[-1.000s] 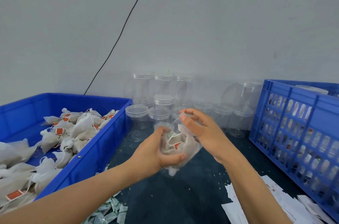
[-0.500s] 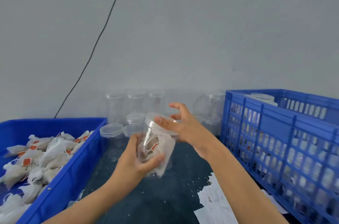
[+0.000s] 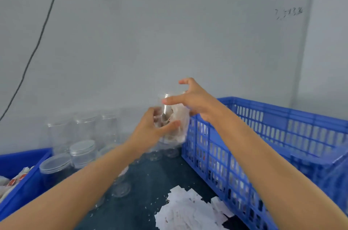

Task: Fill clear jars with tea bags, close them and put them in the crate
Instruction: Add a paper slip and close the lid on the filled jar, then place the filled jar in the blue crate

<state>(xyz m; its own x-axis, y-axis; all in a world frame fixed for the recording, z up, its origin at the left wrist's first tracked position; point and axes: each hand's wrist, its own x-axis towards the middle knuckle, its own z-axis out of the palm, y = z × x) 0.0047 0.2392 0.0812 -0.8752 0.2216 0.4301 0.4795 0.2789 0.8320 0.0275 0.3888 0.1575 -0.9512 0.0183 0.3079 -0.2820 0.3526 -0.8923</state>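
A clear jar [image 3: 174, 116] is seen holding white tea bags [image 3: 179, 118] with a red tag. The slotted crate [image 3: 263, 135] and the bin [image 3: 20, 182] are coloured bright blue. The surface [image 3: 150, 182] is dark teal, flecked pale, and white paper scraps [image 3: 188, 209] are spread on it.

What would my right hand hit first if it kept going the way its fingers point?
Probably the lid end of the clear plastic jar of tea bags; the right hand already hovers there, though depth is unclear.
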